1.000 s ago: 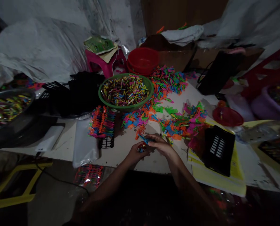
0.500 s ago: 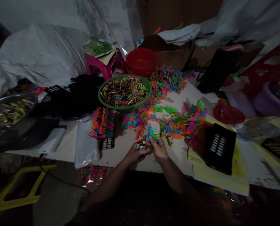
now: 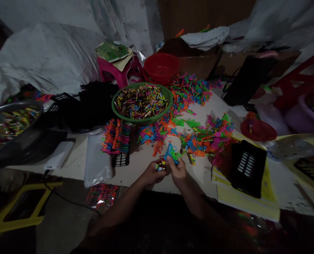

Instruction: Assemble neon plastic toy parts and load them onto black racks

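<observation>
My left hand (image 3: pixel 153 173) is closed around several small tubes (image 3: pixel 160 165) with coloured wrappers. Right beside it, my right hand (image 3: pixel 178 170) pinches a blue toy gun (image 3: pixel 169 151) between thumb and fingers; the two hands touch or nearly touch. A green toy gun (image 3: pixel 177 156) shows just behind the blue one, and I cannot tell whether it is held too. On the table ahead, an orange toy gun (image 3: pixel 158 148) lies alone, with a loose pile of mixed toy guns (image 3: pixel 199 141) to its right.
A green basin (image 3: pixel 116 113) full of wrapped tubes stands beyond my hands. Rows of toy guns (image 3: pixel 116 135) sit on a black rack to the left, near clear plastic bags (image 3: pixel 97 165). At right, a black tray (image 3: pixel 248 169) rests on yellow sheets; red bowls (image 3: pixel 160 67) stand behind.
The blue toy gun now stands a little further out of my right hand, more of it showing. Both hands stay close together, and the whole view has shifted slightly.
</observation>
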`<state>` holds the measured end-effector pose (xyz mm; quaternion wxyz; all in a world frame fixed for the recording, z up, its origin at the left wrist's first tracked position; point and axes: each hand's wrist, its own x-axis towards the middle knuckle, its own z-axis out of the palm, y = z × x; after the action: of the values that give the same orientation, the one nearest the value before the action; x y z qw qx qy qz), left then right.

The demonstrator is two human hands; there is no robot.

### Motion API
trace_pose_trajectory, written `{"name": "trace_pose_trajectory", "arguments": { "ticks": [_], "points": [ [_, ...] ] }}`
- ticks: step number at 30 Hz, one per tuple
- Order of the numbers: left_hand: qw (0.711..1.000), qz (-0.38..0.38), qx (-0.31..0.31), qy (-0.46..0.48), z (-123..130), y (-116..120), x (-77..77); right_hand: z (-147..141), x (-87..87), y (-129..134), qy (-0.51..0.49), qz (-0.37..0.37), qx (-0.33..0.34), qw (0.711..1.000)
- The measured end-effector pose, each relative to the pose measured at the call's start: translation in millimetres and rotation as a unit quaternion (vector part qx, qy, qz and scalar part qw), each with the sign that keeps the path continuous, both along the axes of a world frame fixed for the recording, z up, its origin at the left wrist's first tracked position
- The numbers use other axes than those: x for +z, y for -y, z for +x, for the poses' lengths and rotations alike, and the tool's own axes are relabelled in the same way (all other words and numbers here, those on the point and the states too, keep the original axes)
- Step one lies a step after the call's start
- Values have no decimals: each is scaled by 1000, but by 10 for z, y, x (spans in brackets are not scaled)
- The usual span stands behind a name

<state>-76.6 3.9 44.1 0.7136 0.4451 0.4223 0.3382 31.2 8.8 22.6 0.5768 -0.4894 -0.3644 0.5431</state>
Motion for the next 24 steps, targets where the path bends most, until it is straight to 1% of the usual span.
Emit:
{"name": "trace_pose_trajectory", "arguments": {
  "ticks": [2,4,6,7,8,9,10,11,12,13,14,15,16,18,19,20,21,22,23,24],
  "points": [
    [1000,5,-3,-11,30,6,9,-1,-22,23,38,14,9,999],
    [1000,2,-11,-24,59,4,-19,60,-34,-2,69,5,20,997],
    [999,-17,-21,-32,63,-13,-90,230,-27,-97,127,-14,17,992],
    [999,-30,-17,-41,50,-31,-137,357,-17,-168,172,-20,2,985],
    [997,-40,2,-60,26,-54,-186,503,-7,-250,232,-23,-28,972],
    [995,-37,39,-89,-5,-83,-235,654,1,-336,300,-19,-77,951],
    [987,-21,92,-129,-40,-118,-279,795,3,-418,381,-21,-143,913],
    [972,11,156,-176,-72,-158,-316,909,-4,-492,459,-22,-208,864],
    [949,50,214,-224,-97,-202,-344,984,-23,-551,522,-16,-248,816],
    [926,88,257,-262,-111,-247,-364,1013,-54,-594,571,0,-258,779],
    [908,115,280,-288,-113,-293,-377,995,-96,-620,604,26,-238,760],
    [900,126,287,-303,-106,-337,-386,937,-146,-628,623,62,-188,757],
    [900,124,281,-308,-94,-374,-391,852,-200,-622,633,104,-120,758],
    [919,105,251,-286,-73,-419,-397,657,-299,-579,637,182,15,749],
    [930,99,236,-265,-75,-424,-396,574,-336,-549,637,210,66,739],
    [940,96,221,-241,-88,-416,-390,512,-361,-518,636,230,104,730],
    [949,93,209,-217,-111,-398,-378,475,-374,-489,633,242,122,726],
    [957,85,199,-195,-142,-373,-360,460,-375,-464,627,247,123,729],
    [962,72,194,-177,-176,-345,-336,461,-365,-443,616,250,113,738],
    [966,54,192,-164,-210,-316,-308,473,-346,-427,599,251,96,754]
  ]
}}
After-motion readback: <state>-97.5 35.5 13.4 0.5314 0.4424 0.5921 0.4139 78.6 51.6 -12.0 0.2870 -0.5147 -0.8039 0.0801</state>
